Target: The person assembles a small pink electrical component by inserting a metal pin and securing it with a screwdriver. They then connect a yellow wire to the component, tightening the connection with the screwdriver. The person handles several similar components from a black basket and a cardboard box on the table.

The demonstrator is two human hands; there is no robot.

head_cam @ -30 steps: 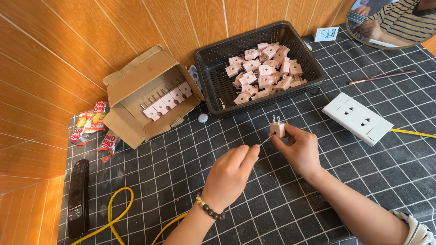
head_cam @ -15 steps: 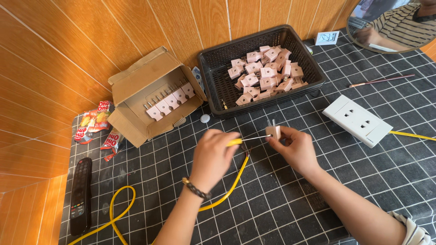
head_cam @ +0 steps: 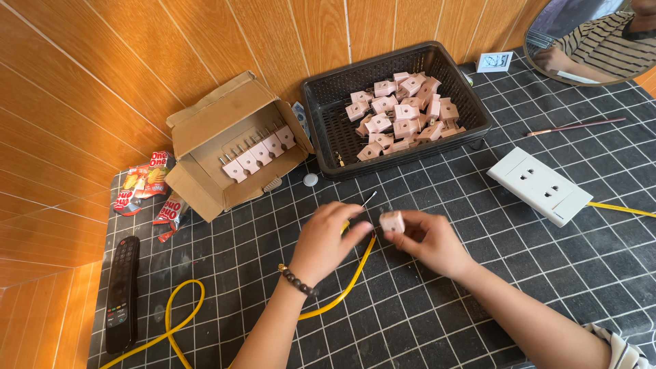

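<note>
Two hands [head_cam: 328, 242] [head_cam: 430, 240] grip one pink plug [head_cam: 392, 221].

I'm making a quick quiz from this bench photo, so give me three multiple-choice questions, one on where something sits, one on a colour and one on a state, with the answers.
1. Where does the black remote lie?
A. Inside the basket
B. At the mat's left edge
C. On the socket block

2. What colour is the cable near the left hand?
A. Yellow
B. Blue
C. Green

3. How is the cardboard box?
A. Taped shut
C. Crushed flat
B. Open, lying on its side, pink plugs inside

Answers: 1 B, it lies alone far left, away from the black basket and white socket block. 2 A, it runs yellow under the hands. 3 B, its flaps stand open with a row of plugs showing.
</note>
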